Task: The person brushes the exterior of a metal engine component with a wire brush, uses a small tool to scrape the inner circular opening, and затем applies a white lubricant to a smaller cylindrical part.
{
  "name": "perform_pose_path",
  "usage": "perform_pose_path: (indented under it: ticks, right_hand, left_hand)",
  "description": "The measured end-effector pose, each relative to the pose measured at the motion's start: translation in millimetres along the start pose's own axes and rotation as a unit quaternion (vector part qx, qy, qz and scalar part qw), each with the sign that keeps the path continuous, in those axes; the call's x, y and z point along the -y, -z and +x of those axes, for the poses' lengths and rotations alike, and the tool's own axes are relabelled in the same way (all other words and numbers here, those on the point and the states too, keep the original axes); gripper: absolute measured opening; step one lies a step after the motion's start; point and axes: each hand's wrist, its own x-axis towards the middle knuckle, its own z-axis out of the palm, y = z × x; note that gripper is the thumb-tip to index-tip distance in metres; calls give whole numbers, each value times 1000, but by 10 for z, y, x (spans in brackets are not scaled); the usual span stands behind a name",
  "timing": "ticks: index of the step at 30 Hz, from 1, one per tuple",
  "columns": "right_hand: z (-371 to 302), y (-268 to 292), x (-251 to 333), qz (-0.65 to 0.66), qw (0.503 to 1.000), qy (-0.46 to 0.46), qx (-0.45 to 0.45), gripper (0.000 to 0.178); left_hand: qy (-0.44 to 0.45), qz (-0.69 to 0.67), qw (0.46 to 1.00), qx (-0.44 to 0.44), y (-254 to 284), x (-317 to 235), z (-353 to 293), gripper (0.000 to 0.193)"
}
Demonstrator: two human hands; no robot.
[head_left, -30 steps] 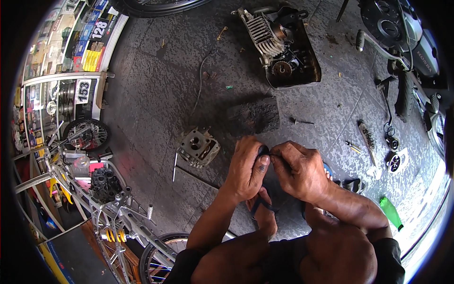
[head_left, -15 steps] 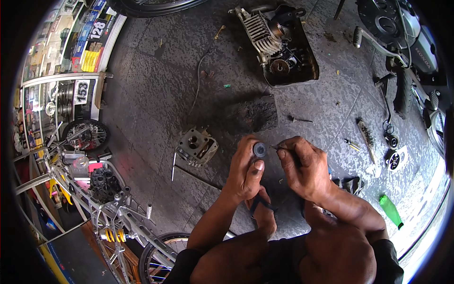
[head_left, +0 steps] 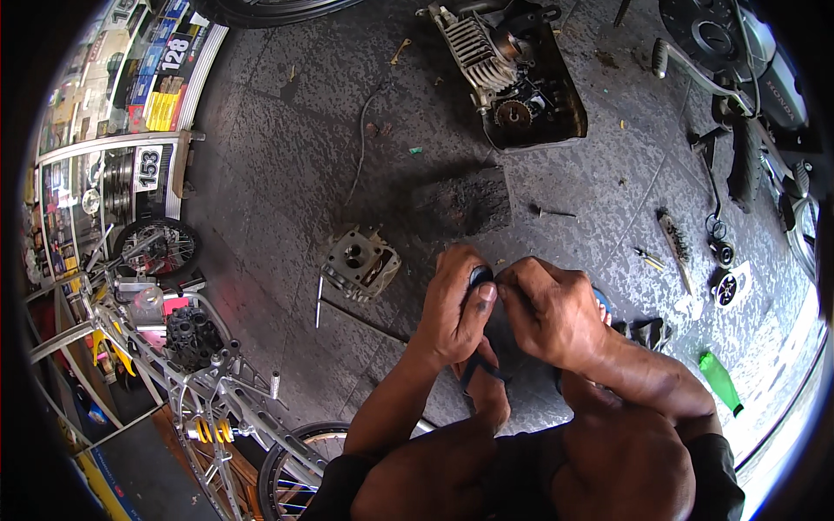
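Observation:
My left hand (head_left: 459, 304) is closed around a small dark round part (head_left: 479, 277), with the thumb laid over it so that only a piece of its edge shows. Close beside it, my right hand (head_left: 552, 308) is pinched at the fingertips, almost touching the round part. Whatever lies between those fingertips is hidden. On the floor to the left of my hands sits a metal cylinder head (head_left: 360, 263). A thin engine valve (head_left: 554, 213) lies ahead of my right hand.
An open engine (head_left: 512, 82) sits in a dark pan at the far side. A T-handle wrench (head_left: 320, 300) lies near the cylinder head. To the right are a wire brush (head_left: 676, 243) and a green bottle (head_left: 719, 382). A silver motorcycle frame (head_left: 217, 386) stands at left.
My right hand has moved left, up against the left one. In my left hand the round part has tilted, and its face no longer shows. The floor items stay put.

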Motion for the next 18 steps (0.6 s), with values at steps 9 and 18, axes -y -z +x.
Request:
perform_pose_path:
  ticks: [9, 18]
  right_hand:
    - [21, -62, -75, -34, 993, 3, -110, 12]
    - [-37, 52, -11, 50, 997, 10, -63, 10]
  left_hand:
    - [20, -42, 999, -21, -220, -23, -34, 27]
    - [4, -76, 996, -38, -56, 36, -52, 51]
